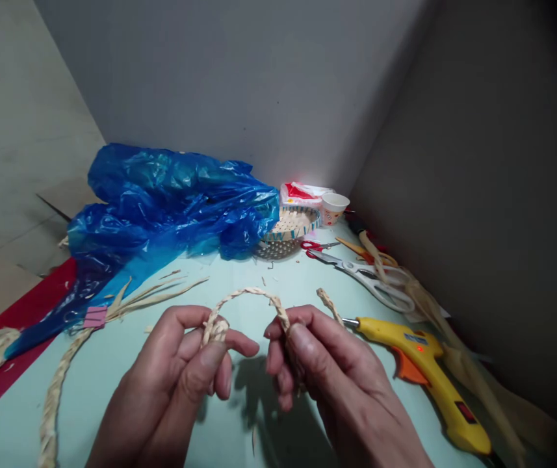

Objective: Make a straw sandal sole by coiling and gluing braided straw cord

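A pale braided straw cord [246, 292] arches between my two hands above the table. Its coiled end is pinched between the thumb and fingers of my left hand [185, 364]. My right hand [327, 364] grips the same cord farther along, thumb pressed against the forefinger. Behind that hand a short piece of braid [327, 302] sticks up; whether it joins the held cord I cannot tell. Close by on the right lies a yellow glue gun [400, 338] with an orange trigger and a lit red light, its nozzle pointing left.
Blue plastic [175, 201] is heaped at the back left. A thicker braid [56, 396] with a pink clip [95, 316] lies at left. Behind are a woven basket [297, 224], a paper cup [335, 208], and scissors [370, 279]. Grey walls [239, 78] enclose the back and right.
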`<state>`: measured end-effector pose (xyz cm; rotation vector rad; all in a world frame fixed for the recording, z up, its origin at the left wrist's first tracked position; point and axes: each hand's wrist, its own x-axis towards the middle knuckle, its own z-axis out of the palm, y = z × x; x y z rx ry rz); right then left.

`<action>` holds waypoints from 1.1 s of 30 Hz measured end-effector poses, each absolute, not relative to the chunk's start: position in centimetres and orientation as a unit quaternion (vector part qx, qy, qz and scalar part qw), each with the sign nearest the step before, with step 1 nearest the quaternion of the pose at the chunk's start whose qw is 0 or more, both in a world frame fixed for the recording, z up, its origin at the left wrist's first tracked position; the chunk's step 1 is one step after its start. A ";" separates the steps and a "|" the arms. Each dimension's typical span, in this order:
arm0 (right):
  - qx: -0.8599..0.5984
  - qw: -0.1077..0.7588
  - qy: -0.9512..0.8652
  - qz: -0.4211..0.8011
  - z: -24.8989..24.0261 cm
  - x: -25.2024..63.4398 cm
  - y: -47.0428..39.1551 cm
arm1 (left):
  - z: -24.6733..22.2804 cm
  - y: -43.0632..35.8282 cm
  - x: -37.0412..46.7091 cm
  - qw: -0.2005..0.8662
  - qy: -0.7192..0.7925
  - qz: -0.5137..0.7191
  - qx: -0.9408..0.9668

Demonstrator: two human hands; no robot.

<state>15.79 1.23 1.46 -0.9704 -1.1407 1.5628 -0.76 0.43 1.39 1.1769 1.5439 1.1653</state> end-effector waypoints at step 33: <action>-0.442 0.491 -0.395 0.639 0.8 13.3 0.7 | 1.1 0.8 0.3 0.562 0.581 0.476 0.346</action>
